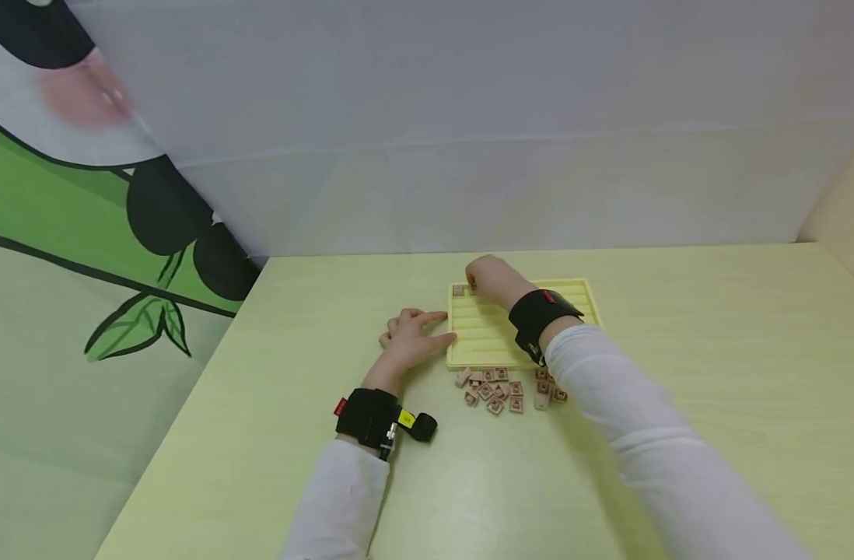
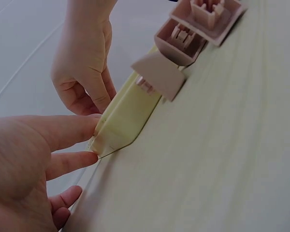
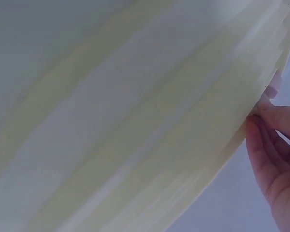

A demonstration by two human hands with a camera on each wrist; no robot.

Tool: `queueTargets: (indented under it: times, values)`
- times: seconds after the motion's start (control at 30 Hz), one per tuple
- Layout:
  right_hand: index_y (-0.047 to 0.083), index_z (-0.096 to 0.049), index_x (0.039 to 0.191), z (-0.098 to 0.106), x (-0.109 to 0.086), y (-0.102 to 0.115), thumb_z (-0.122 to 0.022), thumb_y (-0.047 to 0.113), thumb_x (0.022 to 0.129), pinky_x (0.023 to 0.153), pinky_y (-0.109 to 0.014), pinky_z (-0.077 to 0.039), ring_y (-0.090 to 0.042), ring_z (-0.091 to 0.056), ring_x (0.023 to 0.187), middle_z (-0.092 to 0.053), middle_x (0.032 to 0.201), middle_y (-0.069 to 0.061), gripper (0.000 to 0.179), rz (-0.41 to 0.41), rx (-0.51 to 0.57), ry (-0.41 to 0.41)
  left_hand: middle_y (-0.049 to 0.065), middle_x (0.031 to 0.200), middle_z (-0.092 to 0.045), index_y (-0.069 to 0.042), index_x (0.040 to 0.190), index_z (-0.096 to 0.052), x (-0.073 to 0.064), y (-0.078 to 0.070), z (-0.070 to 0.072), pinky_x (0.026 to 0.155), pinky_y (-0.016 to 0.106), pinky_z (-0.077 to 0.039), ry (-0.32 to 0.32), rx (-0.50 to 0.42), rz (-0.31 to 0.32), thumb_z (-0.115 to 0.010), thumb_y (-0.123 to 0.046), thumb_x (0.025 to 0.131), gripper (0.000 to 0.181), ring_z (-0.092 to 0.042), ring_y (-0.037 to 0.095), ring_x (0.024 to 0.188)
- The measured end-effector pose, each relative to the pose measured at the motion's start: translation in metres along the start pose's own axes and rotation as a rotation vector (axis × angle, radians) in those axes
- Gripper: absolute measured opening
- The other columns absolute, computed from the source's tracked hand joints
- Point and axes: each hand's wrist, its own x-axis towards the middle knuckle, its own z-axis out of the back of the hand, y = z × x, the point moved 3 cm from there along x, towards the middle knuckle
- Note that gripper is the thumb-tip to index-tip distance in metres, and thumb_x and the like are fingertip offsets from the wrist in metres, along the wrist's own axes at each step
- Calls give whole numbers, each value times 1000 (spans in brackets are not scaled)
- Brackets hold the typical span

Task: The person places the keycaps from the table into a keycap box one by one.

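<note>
A yellow ridged tray [image 1: 479, 334] lies on the table. My left hand [image 1: 411, 340] touches its left edge with thumb and forefinger stretched out and spread; the left wrist view shows these fingertips on the tray's corner [image 2: 117, 126]. My right hand [image 1: 495, 280] is over the tray's far row and pinches a small keycap, mostly hidden by the fingers [image 3: 263, 145]. Beside it, one pink keycap [image 1: 458, 290] sits in the far left corner of the tray. Several loose pink keycaps [image 1: 495, 389] lie just in front of the tray, some with hollow undersides showing.
More keycaps [image 1: 543, 387] lie partly under the right sleeve [image 1: 623, 404]. The pale wooden table [image 1: 315, 342] ends at a white cloth backdrop [image 1: 469, 194]. A printed cloth [image 1: 63, 202] hangs at the left, and a side panel [image 1: 843, 202] stands at the right.
</note>
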Motion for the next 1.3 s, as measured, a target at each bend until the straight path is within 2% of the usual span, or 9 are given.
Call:
queueTargets:
  times: [0.3,0.6,0.8,1.0,1.13,1.3]
  values:
    - [2,-64,85,-5,4,1,-53,-1,92,76,-36,-44,-24,-54,78,-63,88,-13,13,-17,5,-5,17,140,-35,-24,133,-56,2,1,-2,99,54,-13,-3,1,-7,-67,-44,84,54,-23,37,126]
    - [2,-65,81,-3,5,4,-54,-4,89,76,-35,-46,-23,-54,76,-64,85,-11,15,8,-18,-17,17,140,-35,-25,133,-56,3,1,-2,98,54,-13,-2,-2,-13,-67,-44,83,54,-23,38,126]
    - [0,-68,87,-1,4,4,-57,0,88,82,-38,-49,-28,-62,87,-68,92,-13,11,58,-35,-36,18,140,-35,-24,133,-56,4,2,-2,99,54,-13,-3,-5,-11,-67,-43,83,55,-23,38,127]
    - [1,-68,98,11,-5,2,-61,10,90,87,-41,-48,-30,-62,97,-67,104,-15,14,51,-33,-32,18,141,-35,-23,133,-56,4,2,-1,99,55,-13,-6,2,-6,-67,-43,84,54,-22,39,127]
    - [0,-68,99,26,-14,-2,-61,11,91,88,-43,-48,-32,-60,98,-66,105,-17,15,59,-2,-60,18,141,-35,-23,133,-56,5,3,1,99,56,-14,-16,19,-6,-66,-44,84,54,-23,39,127]
    - [1,-69,101,32,-24,-10,-61,13,91,86,-42,-48,-32,-61,95,-66,105,-18,17,73,71,-79,18,141,-34,-24,134,-56,9,7,1,99,55,-14,-19,20,7,-66,-44,84,55,-22,39,127]
